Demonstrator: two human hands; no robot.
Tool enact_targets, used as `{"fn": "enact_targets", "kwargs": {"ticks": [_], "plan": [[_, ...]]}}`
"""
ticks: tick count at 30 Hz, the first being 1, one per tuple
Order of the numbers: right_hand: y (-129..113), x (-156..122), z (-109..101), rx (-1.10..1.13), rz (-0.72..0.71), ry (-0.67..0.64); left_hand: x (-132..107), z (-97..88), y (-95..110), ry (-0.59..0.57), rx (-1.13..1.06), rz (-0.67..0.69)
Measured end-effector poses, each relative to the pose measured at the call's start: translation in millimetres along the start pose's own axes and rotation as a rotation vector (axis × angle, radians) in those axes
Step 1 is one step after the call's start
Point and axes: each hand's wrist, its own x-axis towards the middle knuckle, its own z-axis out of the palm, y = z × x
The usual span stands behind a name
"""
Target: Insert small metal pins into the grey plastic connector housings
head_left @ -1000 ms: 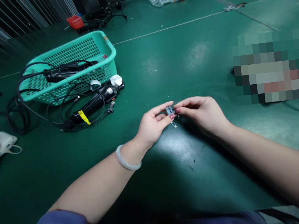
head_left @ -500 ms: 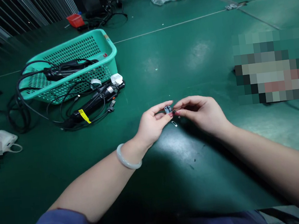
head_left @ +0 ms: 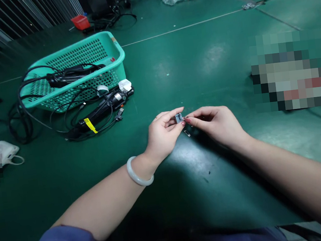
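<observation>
Between the thumb and fingers of my left hand [head_left: 163,133] is a small grey block-shaped part [head_left: 179,118] with holes or recesses in its face. My right hand [head_left: 217,121] is pinched closed at the right side of this part, its thumb and index fingertips close to my left thumb. What those fingertips hold is too small to make out. Just below the fingers, a small flat rectangular frame piece [head_left: 187,133] lies on the green table [head_left: 156,86].
A green mesh basket [head_left: 119,63] holding black corded tools stands at left. In front of it lies a black electric screwdriver [head_left: 101,111] among cables. A white device [head_left: 4,152] sits at far left, a red bin [head_left: 80,22] at the back. Blurred items lie at right.
My left hand has turned the grey part slightly and moved it a little left. My right fingertips have shifted left, nearer to it.
</observation>
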Motion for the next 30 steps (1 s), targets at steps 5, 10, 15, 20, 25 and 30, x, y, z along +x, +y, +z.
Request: {"fn": "enact_targets", "kwargs": {"ticks": [5,10,15,20,25,30], "plan": [[0.9,1.0,-1.0,0.037,-0.041,0.021,-2.1,-1.2,-2.4,-0.069,0.006,0.027],[0.4,1.1,-1.8,-0.064,-0.125,0.027,-2.8,-2.1,-0.9,-0.07,0.058,0.049],[-0.4,2.5,-7.8,-0.224,-0.274,0.006,-3.8,-1.1,0.9,-0.084,0.095,0.039],[-1.1,2.5,-10.8,-0.311,-0.321,-0.007,-4.0,-0.9,0.6,-0.104,0.152,0.053],[0.3,3.3,-11.8,-0.314,-0.306,-0.028,-2.0,-1.8,-0.7,-0.083,0.248,0.127],[4.9,4.1,-11.2,-0.219,-0.235,-0.066,-3.0,-1.1,0.9,-0.112,0.188,0.065]]}}
